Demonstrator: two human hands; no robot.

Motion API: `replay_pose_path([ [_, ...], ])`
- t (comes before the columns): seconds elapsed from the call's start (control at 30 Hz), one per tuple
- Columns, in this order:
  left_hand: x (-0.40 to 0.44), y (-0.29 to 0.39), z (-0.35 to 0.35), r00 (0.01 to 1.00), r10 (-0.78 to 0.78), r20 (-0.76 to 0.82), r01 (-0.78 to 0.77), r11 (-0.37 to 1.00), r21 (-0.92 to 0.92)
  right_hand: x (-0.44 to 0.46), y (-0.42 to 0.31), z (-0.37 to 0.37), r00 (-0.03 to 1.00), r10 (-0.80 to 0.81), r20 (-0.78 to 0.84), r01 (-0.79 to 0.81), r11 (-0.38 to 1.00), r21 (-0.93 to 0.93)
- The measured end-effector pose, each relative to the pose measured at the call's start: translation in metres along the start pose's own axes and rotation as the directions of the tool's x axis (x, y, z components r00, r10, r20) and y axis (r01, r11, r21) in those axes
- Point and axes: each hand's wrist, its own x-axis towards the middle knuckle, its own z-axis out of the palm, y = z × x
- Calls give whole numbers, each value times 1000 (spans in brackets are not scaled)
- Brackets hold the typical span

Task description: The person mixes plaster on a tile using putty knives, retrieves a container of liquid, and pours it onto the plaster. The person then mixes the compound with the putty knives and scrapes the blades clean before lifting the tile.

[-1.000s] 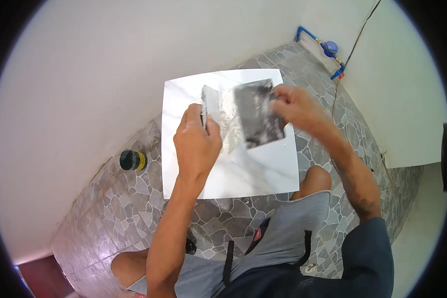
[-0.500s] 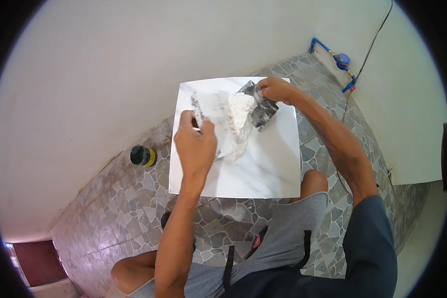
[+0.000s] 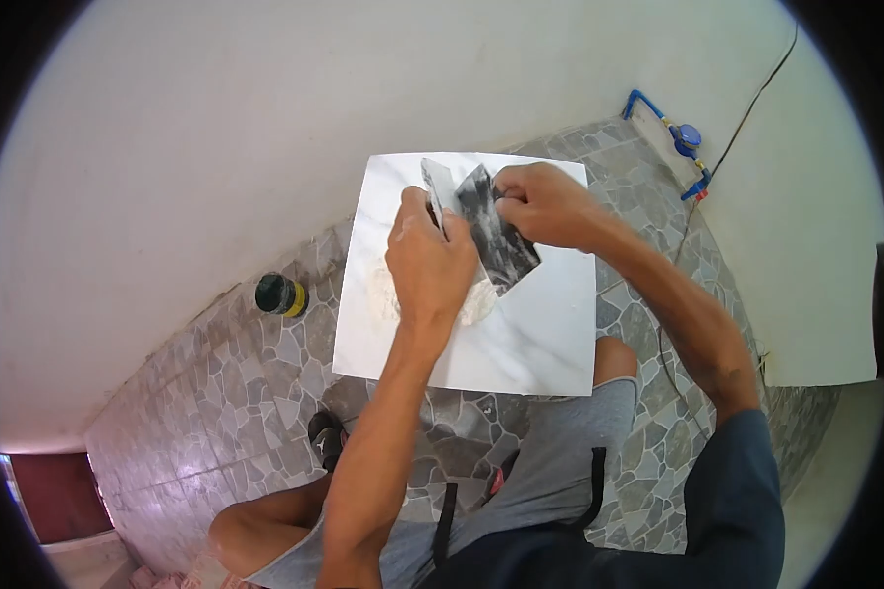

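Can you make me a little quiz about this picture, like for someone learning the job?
1. True or false: the left hand holds a pale flat blade.

2. Where is the dark container with the yellow band?
A) on a shelf
B) on the stone-patterned floor
C) inside a bucket

3. Fill in the colour: the right hand holds a dark blade smeared with something ____.

Key: 1. True. 2. B. 3. White.

I log: smooth off-white wall (image 3: 216, 147) | grey stone-patterned floor (image 3: 265, 422) | pinkish floor glare (image 3: 198, 483) | dark-red rectangular panel (image 3: 66, 498), lower left
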Motion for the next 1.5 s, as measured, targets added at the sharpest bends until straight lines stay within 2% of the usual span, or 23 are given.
replay_pose_path([
  [0.1,0,-13,-19,999,-46,20,44,997,60,-2,-11,-23,997,-27,-66,27,1000,0],
  [0.2,-9,-23,-31,996,-86,5,86,996,29,29,28,-47,993,-45,-110,36,996,-86],
  [0.27,-16,-27,-40,992,-126,-5,126,992,-25,68,72,-57,994,106,-13,-107,987,-121],
  [0.37,-27,-41,-48,984,-173,-35,167,977,-129,118,133,-52,982,187,30,-176,961,-215],
  [0.4,-31,-45,-50,982,-182,-52,171,971,-169,128,143,-37,990,137,24,-129,971,-202],
  [0.47,-37,-45,-57,972,-226,-62,208,954,-214,144,137,-13,999,32,7,-30,983,-180],
  [0.53,-41,-46,-63,964,-257,-74,235,947,-219,155,105,1,964,157,213,-109,969,-222],
  [0.63,-45,-47,-69,957,-272,-98,245,943,-225,174,90,30,912,-26,409,119,972,-202],
  [0.73,-50,-55,-72,949,-299,-101,259,920,-293,168,82,35,923,-154,351,190,979,-70],
  [0.83,-52,-56,-75,945,-302,-128,253,920,-300,147,56,14,904,-209,374,284,946,-158],
  [0.93,-51,-56,-77,941,-322,-107,274,908,-317,110,24,-4,900,-261,348,377,867,-326],
  [1.03,-51,-61,-79,943,-318,-95,274,908,-316,62,5,2,866,-310,392,451,823,-346],
  [1.07,-51,-61,-79,942,-319,-105,269,905,-331,41,13,12,814,-496,304,579,741,-341],
  [1.13,-53,-62,-80,938,-322,-126,260,896,-360,-1,-1,27,807,-468,361,591,644,-485],
  [1.2,-56,-68,-85,935,-327,-140,259,896,-360,-28,-13,37,751,-478,456,661,533,-528],
  [1.3,-57,-80,-90,935,-326,-143,257,896,-362,-24,-23,16,808,-432,400,589,583,-560],
  [1.33,-58,-82,-90,935,-327,-139,259,895,-364,-17,-27,3,826,-460,327,563,638,-526],
  [1.4,-59,-81,-92,932,-333,-142,257,886,-386,8,-22,-11,897,-396,197,439,742,-506],
  [1.47,-60,-81,-94,929,-339,-148,259,882,-393,50,-23,-26,969,-166,185,238,838,-492],
  [1.5,-60,-81,-95,927,-342,-152,261,883,-391,74,-4,-25,963,-239,122,268,849,-455],
])
